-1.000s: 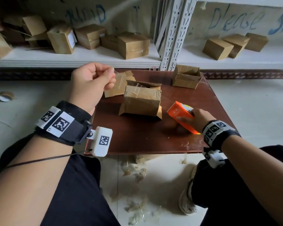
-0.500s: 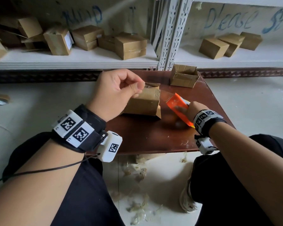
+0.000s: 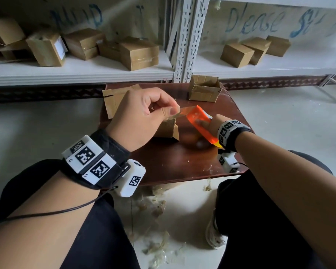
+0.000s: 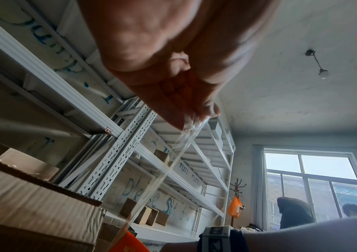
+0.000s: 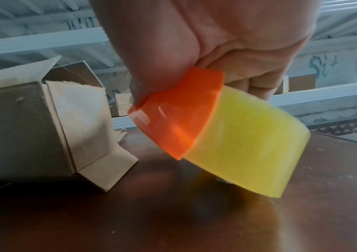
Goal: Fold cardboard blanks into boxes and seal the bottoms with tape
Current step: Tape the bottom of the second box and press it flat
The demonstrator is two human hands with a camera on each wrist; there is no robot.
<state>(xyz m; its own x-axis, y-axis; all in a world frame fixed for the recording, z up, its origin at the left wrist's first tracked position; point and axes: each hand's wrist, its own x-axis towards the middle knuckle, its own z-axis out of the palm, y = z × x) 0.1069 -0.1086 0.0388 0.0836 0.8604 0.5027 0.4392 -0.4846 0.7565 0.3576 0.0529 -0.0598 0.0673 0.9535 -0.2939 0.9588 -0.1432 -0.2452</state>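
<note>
**Clear tape drawn out over a half-built box**

A strip of clear tape [image 4: 173, 162], glossy and slightly wrinkled, stretches taut between two hands above a brown corrugated cardboard box [image 5: 43, 126] that sits on a dark, polished wooden table [image 3: 173, 164], its lower flaps splayed against the surface. The left hand [image 3: 142, 117] pinches the strip's free end between thumb and forefinger, the other fingers curled in. The right hand [image 3: 214, 124] grips the tape dispenser [image 3: 200, 123], a curved orange plastic cutter clipped over a yellowish translucent roll [image 5: 248, 141], tilted just beside the box. Both wrists wear black straps with white blocks printed in square black-and-white markers.

Farther back on the table stand an open-topped box [image 3: 204, 90] and a flat cardboard blank [image 3: 113, 100]. Behind them, white perforated-steel shelving [image 3: 184, 39] carries more finished boxes, one with a white label too blurred to read. Blue handwriting on the backing panels reads partly "Please". A small tag on a shelf rail reads "3-4" [image 4: 109, 130]. Crumpled tape scraps [image 3: 157, 208] litter the pale floor.
</note>
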